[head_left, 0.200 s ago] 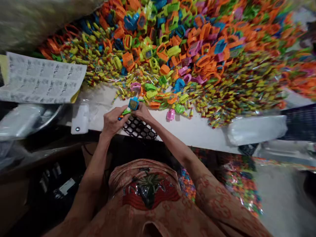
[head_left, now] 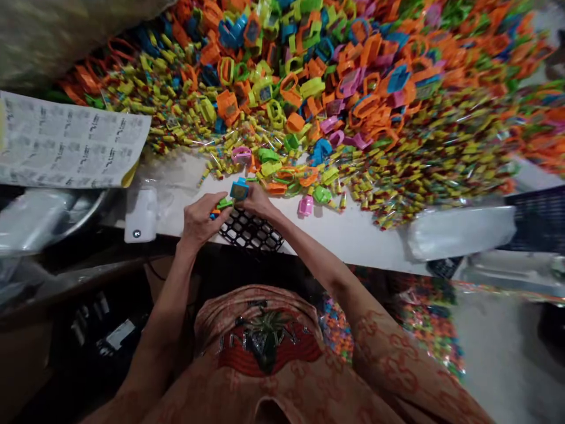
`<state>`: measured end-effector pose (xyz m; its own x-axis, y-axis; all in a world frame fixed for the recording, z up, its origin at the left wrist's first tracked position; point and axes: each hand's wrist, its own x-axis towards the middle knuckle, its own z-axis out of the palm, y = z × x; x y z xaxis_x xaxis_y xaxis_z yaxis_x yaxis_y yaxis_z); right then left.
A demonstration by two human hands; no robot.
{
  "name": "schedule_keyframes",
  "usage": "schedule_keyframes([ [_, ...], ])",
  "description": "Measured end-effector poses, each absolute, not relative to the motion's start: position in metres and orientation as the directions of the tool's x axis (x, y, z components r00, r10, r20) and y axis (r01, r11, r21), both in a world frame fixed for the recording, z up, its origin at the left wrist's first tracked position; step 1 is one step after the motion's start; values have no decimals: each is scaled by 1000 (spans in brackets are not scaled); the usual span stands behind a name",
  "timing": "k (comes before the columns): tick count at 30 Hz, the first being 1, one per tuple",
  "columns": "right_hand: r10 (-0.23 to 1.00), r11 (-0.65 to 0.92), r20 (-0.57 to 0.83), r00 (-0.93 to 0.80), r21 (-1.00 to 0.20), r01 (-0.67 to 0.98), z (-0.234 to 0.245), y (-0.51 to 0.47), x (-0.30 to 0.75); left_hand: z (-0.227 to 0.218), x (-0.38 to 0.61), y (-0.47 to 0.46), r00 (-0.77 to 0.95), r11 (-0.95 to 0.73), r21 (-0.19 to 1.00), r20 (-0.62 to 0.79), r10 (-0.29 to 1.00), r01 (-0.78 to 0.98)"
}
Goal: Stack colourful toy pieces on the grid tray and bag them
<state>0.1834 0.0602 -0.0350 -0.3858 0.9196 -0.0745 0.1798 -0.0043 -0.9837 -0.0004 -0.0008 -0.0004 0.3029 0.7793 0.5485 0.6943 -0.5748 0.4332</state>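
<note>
My right hand (head_left: 256, 200) pinches a blue plastic toy watch (head_left: 239, 189) with a square face, held just above the front of the white tabletop. Close beside it on the left, my left hand (head_left: 203, 218) is closed round several small plastic pieces; a green piece (head_left: 225, 204) shows at the fingers, with bits of orange and blue below it. Their exact shape is partly hidden by the fingers. Beneath both hands, a black mesh piece (head_left: 253, 231) lies at the table edge. A pink toy watch (head_left: 305, 205) rests to the right of my right hand.
A large heap of coloured toy watches (head_left: 309, 88) covers the back, with small yellow wrapped pieces (head_left: 436, 153) among them. A printed sheet (head_left: 75, 138) and a white device (head_left: 141, 215) are at left. Clear plastic bags (head_left: 461, 232) lie at right on the white table (head_left: 366, 238).
My hands stay nearly in place, and the blue toy watch has tilted slightly. My left fingers have parted a little from the right hand. The view has shifted slightly.
</note>
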Motion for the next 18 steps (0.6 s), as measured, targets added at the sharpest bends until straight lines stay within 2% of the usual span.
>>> schedule_keyframes([
  [4, 900, -140, -188, -394, -979, 146, -32, 63, 186, 0, 0, -2, 312, -582, 427, 549, 775, 693],
  [9, 904, -141, -188, -385, -979, 147, -37, 61, 187, 0, -1, -3, 299, -527, 466, 478, 826, 710],
  [12, 896, -153, -207, -392, -974, 166, -38, 54, 191, -2, -1, -4, 298, -539, 479, 490, 819, 693],
  [15, 904, 26, -100, -415, -958, 286, -36, 46, 190, -2, 1, -5, 301, -555, 484, 506, 808, 676],
  [18, 887, 226, -24, -460, -848, 480, -29, 39, 183, -1, 5, -4, 307, -550, 473, 497, 812, 689],
])
